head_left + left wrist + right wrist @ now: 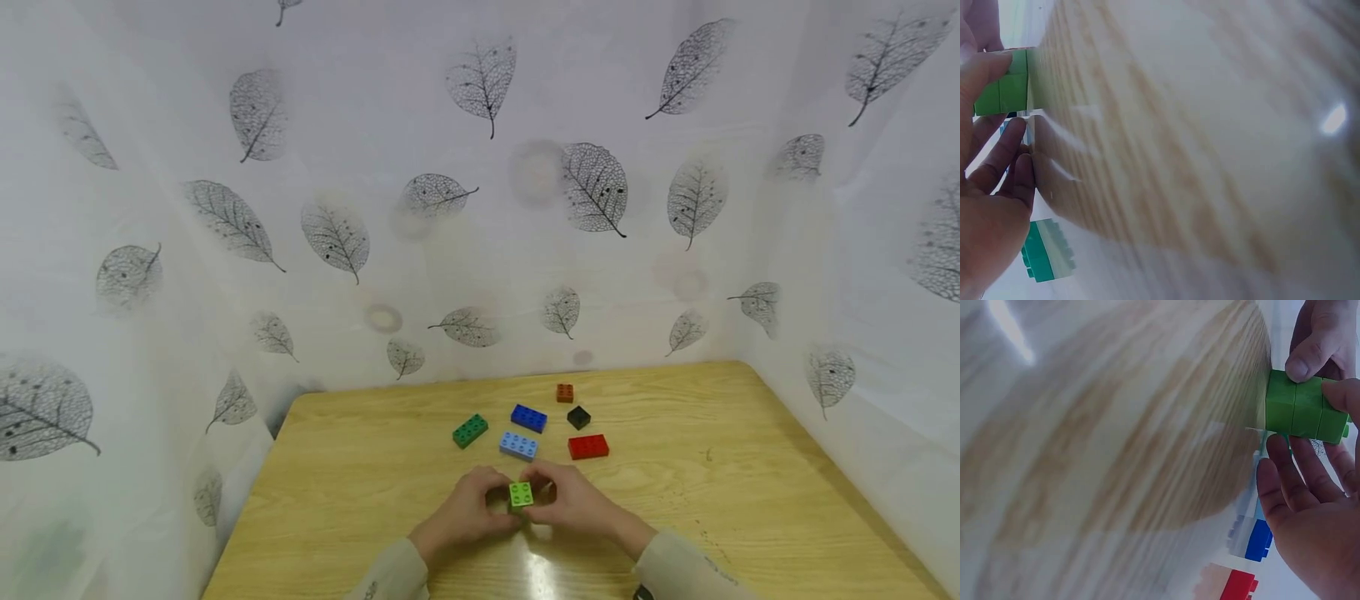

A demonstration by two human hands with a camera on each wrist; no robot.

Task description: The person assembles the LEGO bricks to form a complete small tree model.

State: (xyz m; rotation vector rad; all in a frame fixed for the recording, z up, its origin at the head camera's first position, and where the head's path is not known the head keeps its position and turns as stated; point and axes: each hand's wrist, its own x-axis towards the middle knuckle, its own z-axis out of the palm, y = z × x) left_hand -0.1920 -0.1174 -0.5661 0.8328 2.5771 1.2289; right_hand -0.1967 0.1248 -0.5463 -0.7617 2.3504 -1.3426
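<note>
A short stack of green toy bricks (521,494) stands upright near the front of the table, its studs facing up. Seen from the right wrist, the stack (1297,406) has three layers, with its base right at the tabletop. My left hand (468,512) grips it from the left, thumb against the near side of its lower part. From the right, my right hand (576,502) pinches the upper layer between thumb and fingers. The other fingers of the right hand fan out beside the stack. Just beyond the hands lies a light blue brick (518,446).
Farther back lie a dark green brick (470,431), a blue brick (528,418), a red brick (588,447), a small black brick (578,417) and a small orange-brown brick (565,392). A leaf-print curtain (480,250) surrounds the wooden table (360,467) at the back and sides.
</note>
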